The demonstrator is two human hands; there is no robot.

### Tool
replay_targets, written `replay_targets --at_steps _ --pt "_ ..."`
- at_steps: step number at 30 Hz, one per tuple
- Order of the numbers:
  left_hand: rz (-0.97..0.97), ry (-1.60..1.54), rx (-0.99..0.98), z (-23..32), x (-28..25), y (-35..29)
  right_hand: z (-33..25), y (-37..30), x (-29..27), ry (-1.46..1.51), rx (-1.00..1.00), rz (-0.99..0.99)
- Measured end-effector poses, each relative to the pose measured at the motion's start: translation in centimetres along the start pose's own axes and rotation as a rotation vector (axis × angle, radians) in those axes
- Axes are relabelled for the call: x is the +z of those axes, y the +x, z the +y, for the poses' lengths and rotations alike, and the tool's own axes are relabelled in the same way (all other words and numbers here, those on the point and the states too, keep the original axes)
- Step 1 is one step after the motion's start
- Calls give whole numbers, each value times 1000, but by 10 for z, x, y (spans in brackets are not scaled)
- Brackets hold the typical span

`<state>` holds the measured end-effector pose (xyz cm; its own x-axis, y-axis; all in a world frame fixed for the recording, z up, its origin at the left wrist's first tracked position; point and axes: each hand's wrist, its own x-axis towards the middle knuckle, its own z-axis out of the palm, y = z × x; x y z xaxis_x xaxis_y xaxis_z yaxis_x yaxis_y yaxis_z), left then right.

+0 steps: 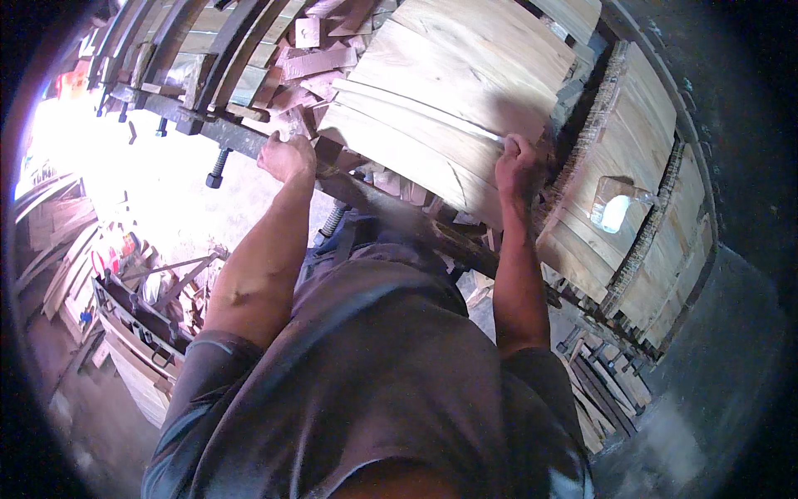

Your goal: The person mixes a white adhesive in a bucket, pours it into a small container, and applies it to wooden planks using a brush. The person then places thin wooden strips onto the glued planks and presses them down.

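Note:
Pale wooden boards (pixel 465 58) lie side by side in front of me on a stack of wood. A narrow wooden strip (pixel 407 104) runs slantwise across them. My right hand (pixel 519 170) is closed at the strip's right end, thumb and fingers pinched on it. Past the boards' left end, my left hand (pixel 288 158) is curled closed above a dark metal beam (pixel 357 193). What its fingers hold, if anything, is hidden.
Wood offcuts (pixel 320 62) are heaped beyond my left hand. Dark clamp bars (pixel 237 50) with threaded bolts (pixel 218 166) stand at the upper left. More stacked boards (pixel 640 108) lie to the right, with a clear plastic package (pixel 613 212) on top. A tool cart (pixel 137 324) is lower left.

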<state>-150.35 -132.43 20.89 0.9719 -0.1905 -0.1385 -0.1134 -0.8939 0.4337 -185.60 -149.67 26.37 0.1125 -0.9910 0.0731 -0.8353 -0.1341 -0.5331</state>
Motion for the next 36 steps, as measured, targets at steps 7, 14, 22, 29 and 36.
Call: replay_targets --at_steps 7,14,22,29,36 --pt "40 14 11 4 -2 -1 14 -2 -44 -73 58 73" --pt "87 -37 10 3 2 -3 30 -2 -77 -257 172 37" --pt "38 24 63 8 -8 -6 61 -8 -89 -246 78 221" --pt "14 21 56 -1 0 0 25 -16 -61 -125 76 123" --pt "67 9 15 9 -6 -9 -36 -14 17 -3 -189 81"
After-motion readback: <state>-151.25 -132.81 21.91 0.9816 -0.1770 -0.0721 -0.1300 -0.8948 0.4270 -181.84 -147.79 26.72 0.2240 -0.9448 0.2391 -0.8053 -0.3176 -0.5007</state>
